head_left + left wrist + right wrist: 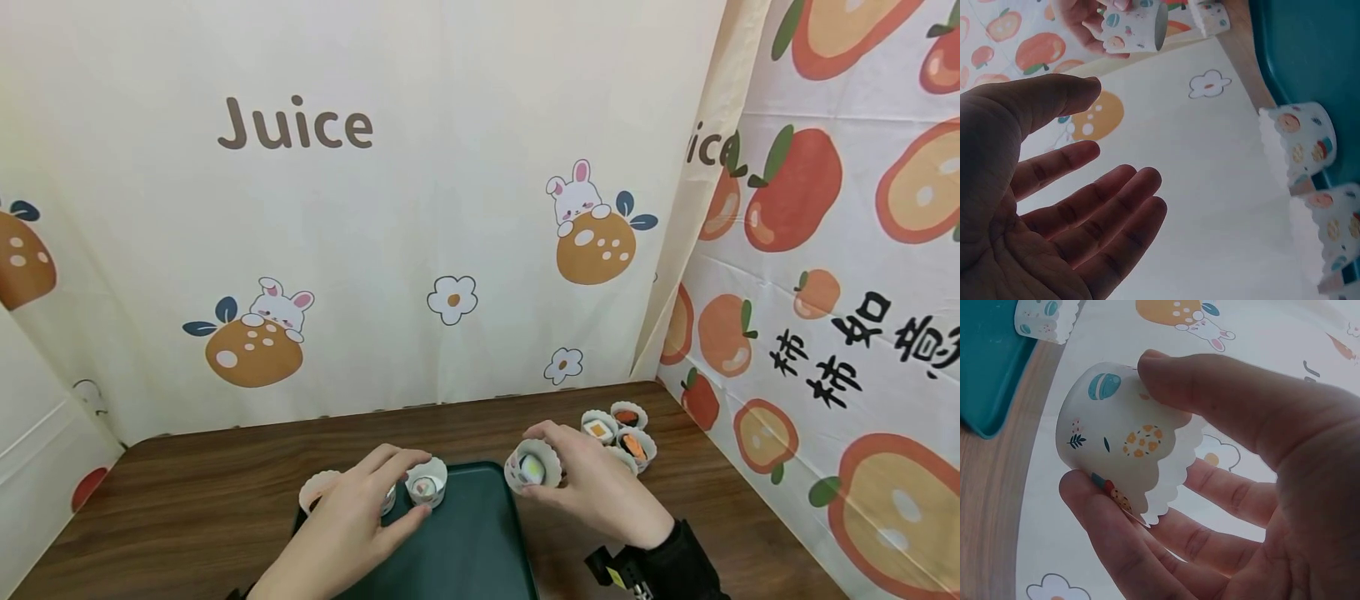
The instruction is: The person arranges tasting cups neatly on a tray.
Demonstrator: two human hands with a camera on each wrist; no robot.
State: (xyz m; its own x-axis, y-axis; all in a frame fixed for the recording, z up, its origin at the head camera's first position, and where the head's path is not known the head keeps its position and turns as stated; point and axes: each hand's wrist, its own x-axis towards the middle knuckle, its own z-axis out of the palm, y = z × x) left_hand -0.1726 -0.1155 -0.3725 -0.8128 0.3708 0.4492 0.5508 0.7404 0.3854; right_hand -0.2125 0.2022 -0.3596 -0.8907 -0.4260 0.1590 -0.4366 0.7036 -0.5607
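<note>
Fingers of R hand [600, 492]: thumb + fingertips curled round a paper cup [512, 478], scalloped rim, small printed motifs on wall, pale greenish piece [532, 469] inside. Cup is just off the tray's far R corner, mouth turned twd the head cam; can't tell its height over the desk.

Fingers of L hand [367, 507] wide, thumb well apart from the rest, nothing held. Hand is by the far L part of the dark green tray [472, 537].

Near it, 3 similar cups along tray's far edge: R one [441, 492] seen btwn L thumb & fingertips, small pale piece inside; mid one [390, 502] mostly blocked by L hand; L one [313, 483], at tray's far L corner, part hidden too.

Twd far R corner of the brown desk [202, 492]: cluster of 4 cups [651, 457], close together, orange/red pieces showing in 3; nearest cup mostly blocked by R hand.

Around: cream curtain [450, 192] w/ "Juice" + bunnies behind desk's far edge, fruit-print cloth [870, 333] along R edge, white panel [37, 450] at L edge. Black cuff [671, 567] on R wrist.
</note>
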